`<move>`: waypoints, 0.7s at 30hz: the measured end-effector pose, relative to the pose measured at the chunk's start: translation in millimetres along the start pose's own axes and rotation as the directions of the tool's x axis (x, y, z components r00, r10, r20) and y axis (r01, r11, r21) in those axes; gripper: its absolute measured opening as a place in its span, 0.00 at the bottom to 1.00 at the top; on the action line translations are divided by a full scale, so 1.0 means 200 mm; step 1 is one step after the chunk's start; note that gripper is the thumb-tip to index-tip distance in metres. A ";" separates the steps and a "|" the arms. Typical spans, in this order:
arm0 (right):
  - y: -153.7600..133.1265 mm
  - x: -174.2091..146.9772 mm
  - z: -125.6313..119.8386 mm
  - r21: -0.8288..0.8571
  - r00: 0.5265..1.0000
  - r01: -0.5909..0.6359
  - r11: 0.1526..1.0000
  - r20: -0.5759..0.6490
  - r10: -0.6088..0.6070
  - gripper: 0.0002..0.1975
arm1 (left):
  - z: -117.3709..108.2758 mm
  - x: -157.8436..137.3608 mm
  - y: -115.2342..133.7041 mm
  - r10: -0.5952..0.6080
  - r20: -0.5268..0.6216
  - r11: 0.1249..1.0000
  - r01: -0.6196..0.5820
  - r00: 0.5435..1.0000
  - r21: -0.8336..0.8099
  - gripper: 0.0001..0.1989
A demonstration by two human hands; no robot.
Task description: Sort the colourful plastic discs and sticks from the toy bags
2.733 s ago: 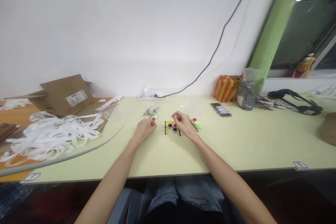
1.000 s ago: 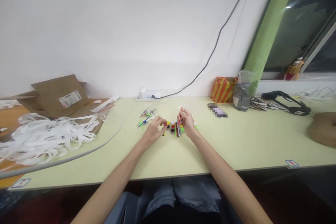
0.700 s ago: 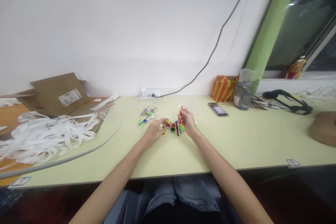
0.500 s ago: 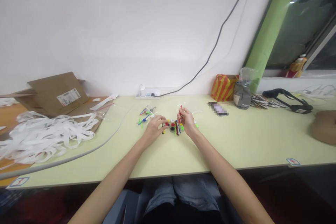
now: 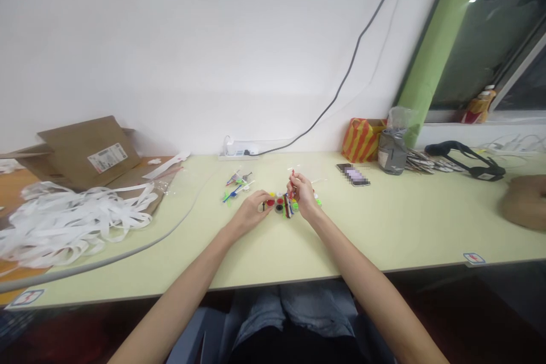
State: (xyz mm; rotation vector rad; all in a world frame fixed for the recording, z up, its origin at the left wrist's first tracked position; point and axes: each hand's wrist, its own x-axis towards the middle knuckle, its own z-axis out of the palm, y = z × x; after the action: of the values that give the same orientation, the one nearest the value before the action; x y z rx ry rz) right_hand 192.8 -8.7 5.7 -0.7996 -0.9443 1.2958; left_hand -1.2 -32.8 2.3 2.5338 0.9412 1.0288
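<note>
Fingers (image 5: 294,189) of the right hand (image 5: 303,199) pinch a thin red stick (image 5: 292,186) upright above the worktop (image 5: 405,227). The left hand (image 5: 249,215) rests there, fingertips touching a small red cap (image 5: 270,202) among coloured pieces (image 5: 285,206).

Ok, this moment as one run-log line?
left hand: on small coloured discs | right hand: pinching thin red stick | surface: pale green table

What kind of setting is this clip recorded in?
Probably a small assembly or packing workbench: a long table against a wall, with small coloured plastic parts at the hands, a heap of white strips and flattened cardboard.
</note>
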 end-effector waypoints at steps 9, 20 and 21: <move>-0.03 -0.03 0.02 0.021 1.000 0.006 1.000 -0.002 -0.006 0.14 | -0.02 -0.01 -0.02 -0.062 0.062 0.997 0.065 0.996 -0.043 0.07; -0.02 -0.04 0.03 0.046 1.000 0.017 0.999 -0.014 -0.016 0.12 | 0.01 0.00 -0.02 0.064 0.048 0.998 -0.064 0.997 0.015 0.09; -0.02 -0.04 0.03 0.049 1.000 0.016 0.999 -0.016 -0.016 0.12 | 0.01 0.00 -0.02 0.072 0.042 0.997 -0.073 0.997 0.032 0.09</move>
State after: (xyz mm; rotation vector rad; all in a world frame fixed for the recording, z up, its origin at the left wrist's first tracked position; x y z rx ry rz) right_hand 188.8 -17.4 11.0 -0.7620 -0.9013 1.2924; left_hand -1.4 -29.6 0.3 2.6235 0.8685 0.9851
